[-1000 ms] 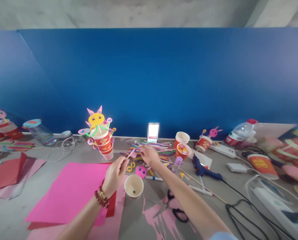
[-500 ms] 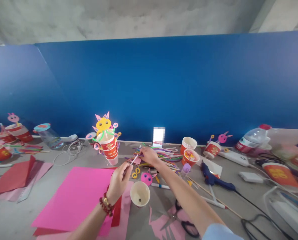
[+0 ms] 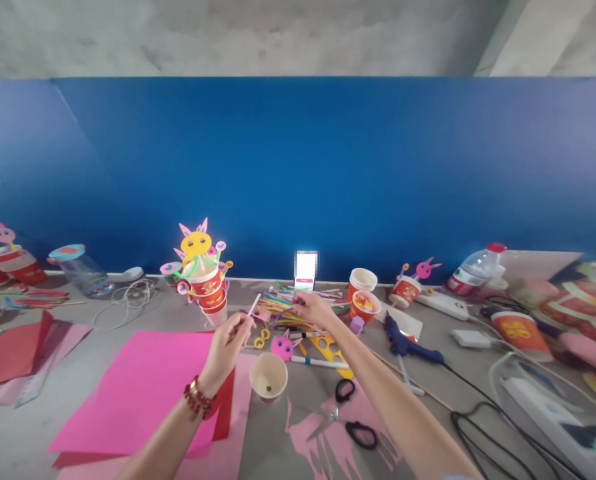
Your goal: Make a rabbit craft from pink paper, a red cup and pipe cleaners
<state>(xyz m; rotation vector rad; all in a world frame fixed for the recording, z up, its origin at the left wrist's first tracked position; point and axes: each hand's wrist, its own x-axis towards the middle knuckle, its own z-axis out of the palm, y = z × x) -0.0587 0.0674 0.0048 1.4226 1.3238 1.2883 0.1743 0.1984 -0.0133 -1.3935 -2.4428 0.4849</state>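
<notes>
My left hand (image 3: 231, 343) is closed on a thin white stick (image 3: 254, 305) that points up and to the right, above the edge of the pink sheets (image 3: 143, 387). At the pile of coloured pipe cleaners (image 3: 278, 307), my right hand (image 3: 311, 308) has its fingers pinched on a purple pipe cleaner (image 3: 279, 313). A pink paper face with ears (image 3: 282, 347) and yellow rings (image 3: 262, 339) lie just below the pile. Nearer me stands an open paper cup (image 3: 269, 377) with a small dark spot inside.
A stack of decorated cups (image 3: 209, 283) stands behind my left hand. Black-handled scissors (image 3: 334, 415) lie on pink scraps below my right forearm. To the right are a blue glue gun (image 3: 408, 347), cables, a power strip (image 3: 553, 420) and a bottle (image 3: 475, 270).
The view has shifted, so most things sit further left. My right hand has pulled a purple strand partly out of the pile. My left hand still holds the white stick, now more upright.
</notes>
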